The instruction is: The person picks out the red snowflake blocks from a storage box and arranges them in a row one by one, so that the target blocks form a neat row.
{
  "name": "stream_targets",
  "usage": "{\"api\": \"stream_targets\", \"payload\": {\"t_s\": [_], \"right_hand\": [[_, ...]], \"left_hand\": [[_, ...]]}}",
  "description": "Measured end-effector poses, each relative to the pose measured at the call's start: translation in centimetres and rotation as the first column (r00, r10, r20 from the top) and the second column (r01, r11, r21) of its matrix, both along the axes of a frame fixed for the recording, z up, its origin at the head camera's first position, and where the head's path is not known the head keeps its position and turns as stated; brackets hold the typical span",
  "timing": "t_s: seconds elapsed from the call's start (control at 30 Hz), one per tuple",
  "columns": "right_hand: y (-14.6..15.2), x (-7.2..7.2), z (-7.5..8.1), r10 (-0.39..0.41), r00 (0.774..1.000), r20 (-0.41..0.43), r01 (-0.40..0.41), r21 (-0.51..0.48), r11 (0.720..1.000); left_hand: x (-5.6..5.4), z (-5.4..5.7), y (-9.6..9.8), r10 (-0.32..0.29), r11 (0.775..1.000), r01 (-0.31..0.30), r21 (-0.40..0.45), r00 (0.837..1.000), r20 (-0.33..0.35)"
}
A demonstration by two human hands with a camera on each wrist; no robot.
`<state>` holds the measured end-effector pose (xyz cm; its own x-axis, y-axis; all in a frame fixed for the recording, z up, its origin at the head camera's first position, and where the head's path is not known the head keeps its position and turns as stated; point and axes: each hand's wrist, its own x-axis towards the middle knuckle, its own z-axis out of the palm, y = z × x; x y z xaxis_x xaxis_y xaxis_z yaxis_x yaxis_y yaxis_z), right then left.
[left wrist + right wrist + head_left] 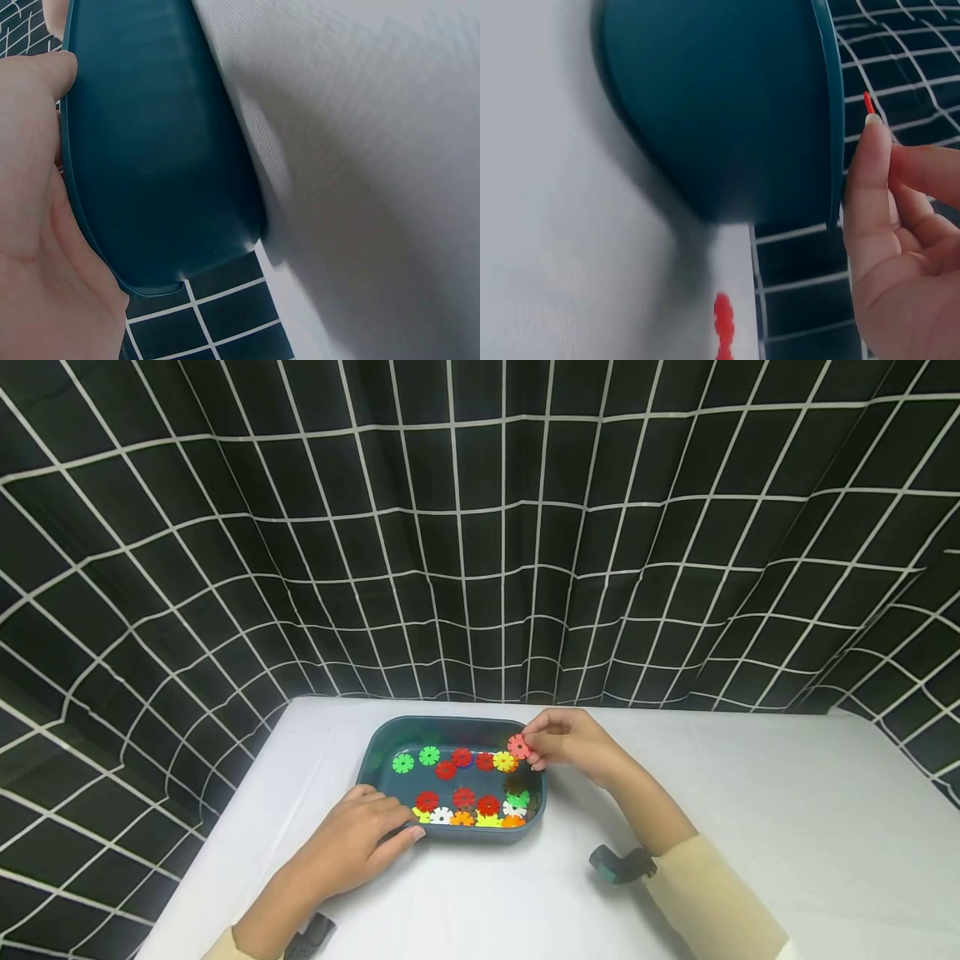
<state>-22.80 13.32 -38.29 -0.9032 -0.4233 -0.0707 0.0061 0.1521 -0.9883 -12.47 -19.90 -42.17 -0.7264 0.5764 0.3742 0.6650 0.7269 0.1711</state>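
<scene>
My right hand (573, 746) pinches a red notched plastic disc (519, 746) between thumb and fingers, over the right end of a dark teal tray (450, 834). In the right wrist view, only a thin red edge of the disc (868, 103) shows past the fingertips. My left hand (358, 837) holds the tray's near left corner, its fingers over the rim and the thumb along the outer side. Inside the tray lie several loose discs, among them a green disc (402, 763), a yellow disc (504, 762), a white disc (441, 816) and an orange disc (462, 819).
The tray stands on a white-covered table (720, 793) near its far edge. Behind it hangs a black curtain (487, 543) with a white grid. In the right wrist view, a red knobbly-edged shape (724, 326) shows against the white at the bottom.
</scene>
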Motion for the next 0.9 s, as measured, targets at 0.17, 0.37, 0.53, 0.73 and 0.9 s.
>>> {"api": "stream_targets", "payload": {"t_s": [0.17,0.37,0.53,0.73,0.9], "right_hand": [[1.5,-0.2,-0.5,-0.051,0.999,0.007,0.051,-0.016,0.999],[3.2,-0.3,-1.3,-0.104,0.995,0.009,0.104,-0.034,0.994],[4.1,-0.3,-1.7,-0.130,0.991,0.024,0.132,-0.057,0.990],[5.0,-0.3,-2.2,-0.157,0.987,0.034,0.159,-0.070,0.985],[6.0,-0.5,-2.5,-0.188,0.981,0.046,0.190,-0.048,0.981]], "left_hand": [[0.0,0.0,0.0,-0.006,1.000,0.006,0.008,1.000,0.002],[0.0,-0.1,0.0,-0.002,1.000,0.002,0.004,1.000,0.021],[0.0,-0.2,-0.1,-0.002,1.000,0.002,0.005,1.000,0.015],[0.0,-0.2,-0.1,-0.002,1.000,0.002,0.013,1.000,0.022],[-0.2,-0.2,-0.1,-0.009,1.000,0.009,0.013,1.000,0.017]]}}
